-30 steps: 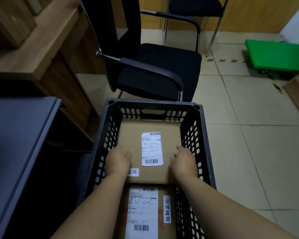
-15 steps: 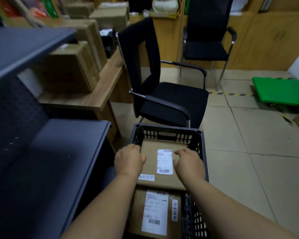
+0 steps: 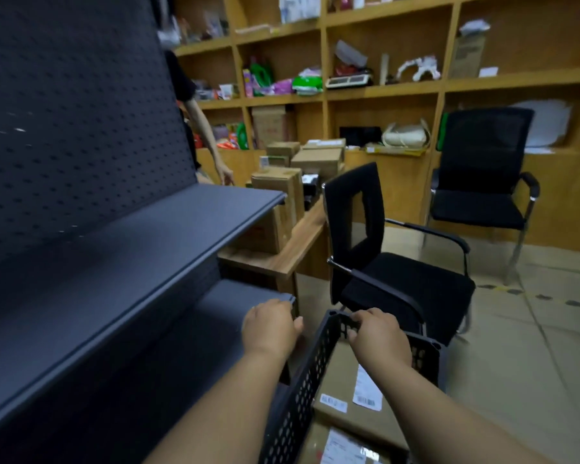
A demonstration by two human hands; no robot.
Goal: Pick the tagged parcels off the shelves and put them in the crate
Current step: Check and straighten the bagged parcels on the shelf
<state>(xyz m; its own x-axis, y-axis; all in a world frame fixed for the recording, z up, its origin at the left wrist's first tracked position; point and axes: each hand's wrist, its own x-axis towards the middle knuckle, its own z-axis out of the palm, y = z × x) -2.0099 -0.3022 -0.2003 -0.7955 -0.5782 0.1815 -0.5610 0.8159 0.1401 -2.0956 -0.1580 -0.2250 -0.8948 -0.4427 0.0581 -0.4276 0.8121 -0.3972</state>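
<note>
Crate (image 3: 302,390): on the floor, low centre. In it, two parcels: upper parcel (image 3: 345,380) lying on lower parcel (image 3: 342,447). Left of the crate, just beside it: shelving unit (image 3: 121,262). Left hand (image 3: 271,329) between crate and shelf edge; right hand (image 3: 379,336) at the crate's far rim. Behind the crate: near chair (image 3: 395,272). Left of that chair: desk (image 3: 282,259), boxes (image 3: 278,199) on it. Far behind: wall shelves (image 3: 382,88); second chair (image 3: 482,182) before them.
</note>
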